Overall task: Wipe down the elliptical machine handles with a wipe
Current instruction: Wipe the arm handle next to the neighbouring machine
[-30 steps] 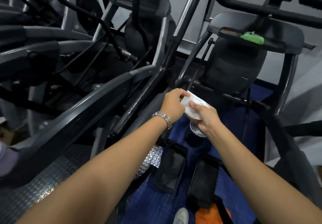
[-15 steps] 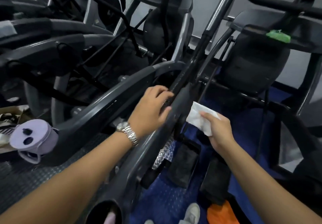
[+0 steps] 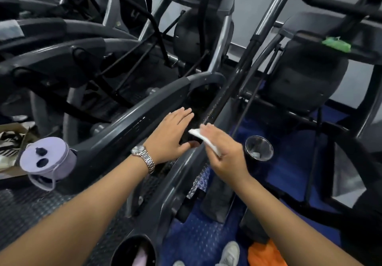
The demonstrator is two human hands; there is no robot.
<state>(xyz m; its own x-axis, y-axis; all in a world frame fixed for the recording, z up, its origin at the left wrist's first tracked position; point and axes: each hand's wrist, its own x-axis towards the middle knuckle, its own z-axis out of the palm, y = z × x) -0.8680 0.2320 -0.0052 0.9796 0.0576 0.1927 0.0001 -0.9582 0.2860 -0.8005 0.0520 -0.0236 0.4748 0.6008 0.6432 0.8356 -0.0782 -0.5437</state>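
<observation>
Right hand (image 3: 225, 158), grip narrow, pinched on the folded white wipe (image 3: 203, 140), and it sat right at the near end of the long black textured elliptical handle (image 3: 237, 73); touching or just shy, I couldn't tell. Left hand (image 3: 171, 135) lay flat on the dark grey curved rail (image 3: 128, 125), fingers straight, holding nothing. By the look of it the wiping was barely started: the whole handle running far and right was left.

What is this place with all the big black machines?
Most likely a gym. Several elliptical machines stand side by side, the floor is studded rubber matting, and the right hand holds a wipe, the kind used to clean shared equipment.
</observation>
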